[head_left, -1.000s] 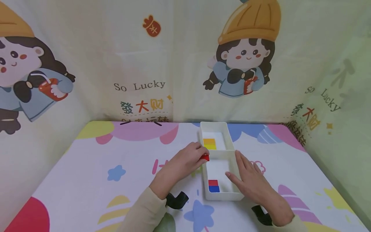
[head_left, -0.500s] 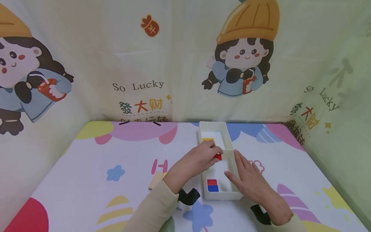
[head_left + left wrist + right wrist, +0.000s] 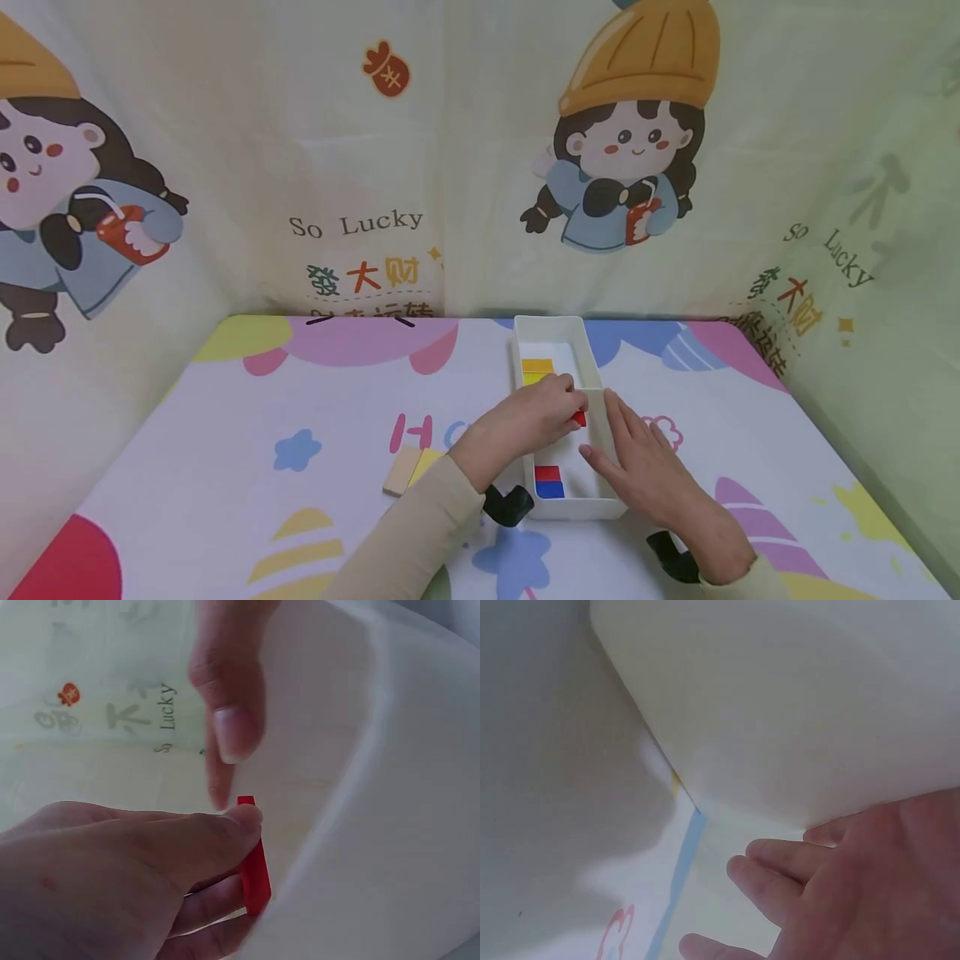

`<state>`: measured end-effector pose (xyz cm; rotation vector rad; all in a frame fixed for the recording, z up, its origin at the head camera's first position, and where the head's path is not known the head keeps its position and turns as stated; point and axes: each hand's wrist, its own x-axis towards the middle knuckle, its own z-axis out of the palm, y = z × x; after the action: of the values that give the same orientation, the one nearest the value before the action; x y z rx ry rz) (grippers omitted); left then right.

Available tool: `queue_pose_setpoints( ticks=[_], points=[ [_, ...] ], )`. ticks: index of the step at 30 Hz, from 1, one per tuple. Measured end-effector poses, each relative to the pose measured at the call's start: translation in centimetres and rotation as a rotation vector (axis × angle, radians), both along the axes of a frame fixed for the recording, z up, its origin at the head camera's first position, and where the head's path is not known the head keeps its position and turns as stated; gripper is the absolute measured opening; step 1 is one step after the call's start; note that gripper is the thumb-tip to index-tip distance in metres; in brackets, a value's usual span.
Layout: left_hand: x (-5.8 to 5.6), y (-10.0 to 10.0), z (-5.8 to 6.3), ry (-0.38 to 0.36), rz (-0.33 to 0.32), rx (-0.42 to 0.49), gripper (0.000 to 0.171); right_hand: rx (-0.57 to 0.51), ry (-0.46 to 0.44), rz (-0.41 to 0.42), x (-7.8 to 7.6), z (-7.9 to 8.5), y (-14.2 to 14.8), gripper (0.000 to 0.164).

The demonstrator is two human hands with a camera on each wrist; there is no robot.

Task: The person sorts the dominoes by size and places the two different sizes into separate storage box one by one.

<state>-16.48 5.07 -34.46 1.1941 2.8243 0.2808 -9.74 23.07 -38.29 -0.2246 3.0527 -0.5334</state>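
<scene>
We see the left hand (image 3: 536, 414) with its fingertips clamped on a red block (image 3: 256, 877), over the near white box (image 3: 577, 508). What we would watch for, in our judgement, is a slip: the block is small and held only by the tips, so easing the thumb too early could let it twist and drop crooked. The right hand (image 3: 645, 462) lies along the box's right side, fingers straight and apart, thumb reaching in over the rim (whether it presses we cannot tell); a push there could shift the box and jog the red-and-blue pair (image 3: 549, 482) inside. The left sleeve (image 3: 408, 533) passes close to a loose yellow block (image 3: 425, 464), which a low elbow might nudge.

As for the grip, the block lies between what looks like the thumb on one face and fingers behind it. One end pokes just past the thumb tip; the other reaches down beside the lower fingers. We cannot tell whether it touches the box.
</scene>
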Motion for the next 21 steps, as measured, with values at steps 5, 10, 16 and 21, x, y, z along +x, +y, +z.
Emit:
queue_pose_setpoints(
  ticks=[5, 10, 16, 21],
  points=[
    [0.0, 0.4, -0.5, -0.025, 0.018, -0.075, 0.029, -0.001, 0.003, 0.017, 0.0, 0.0, -0.1, 0.093],
    [0.0, 0.9, -1.0, -0.025, 0.018, -0.128, 0.026, 0.008, 0.007, 0.014, 0.1, 0.2, -0.1, 0.092],
    [0.0, 1.4, -1.1, -0.004, 0.042, -0.183, 0.017, -0.002, 0.001, 0.007, 0.0, 0.2, 0.0, 0.094],
    [0.1, 1.8, -1.3, 0.053, 0.041, -0.265, 0.012, 0.001, -0.006, 0.001, 0.0, 0.0, 0.1, 0.095]
  ],
)
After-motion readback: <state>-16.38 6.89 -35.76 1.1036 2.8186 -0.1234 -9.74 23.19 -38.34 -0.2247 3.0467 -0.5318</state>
